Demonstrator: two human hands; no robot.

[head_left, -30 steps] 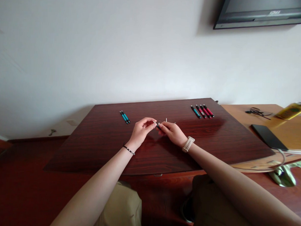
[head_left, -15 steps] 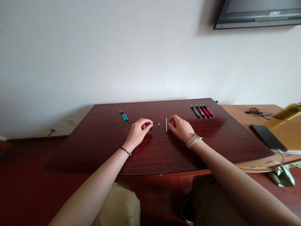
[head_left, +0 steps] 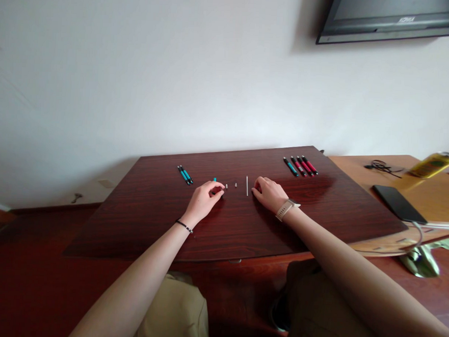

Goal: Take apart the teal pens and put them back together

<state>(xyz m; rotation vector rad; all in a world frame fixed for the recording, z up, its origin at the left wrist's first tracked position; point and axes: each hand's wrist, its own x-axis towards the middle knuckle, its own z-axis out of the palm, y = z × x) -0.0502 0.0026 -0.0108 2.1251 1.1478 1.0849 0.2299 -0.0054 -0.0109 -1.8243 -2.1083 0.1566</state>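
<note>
My left hand (head_left: 204, 199) is over the dark table (head_left: 152, 225), its thumb and forefinger closed round something small and dark that I cannot make out. A bit of teal (head_left: 215, 179) shows just behind its fingers. Right of the fingertips lie a small light piece (head_left: 226, 187) and a small metallic piece (head_left: 236, 185). A thin white rod (head_left: 246, 186) lies upright in the view beside my right hand (head_left: 269, 192). That hand rests on the table with curled fingers, and whether anything is in them is hidden.
Two teal pens (head_left: 185, 174) lie at the back left. At the back right are a teal pen (head_left: 291, 167) and several red pens (head_left: 304, 166). A wooden side table holds a phone (head_left: 399, 204), a black cable (head_left: 382, 167) and a yellow can (head_left: 434, 165).
My left hand has drawn slightly left, and the small light piece now lies apart from its fingertips. My right hand has lowered a little, its fingers more curled.
</note>
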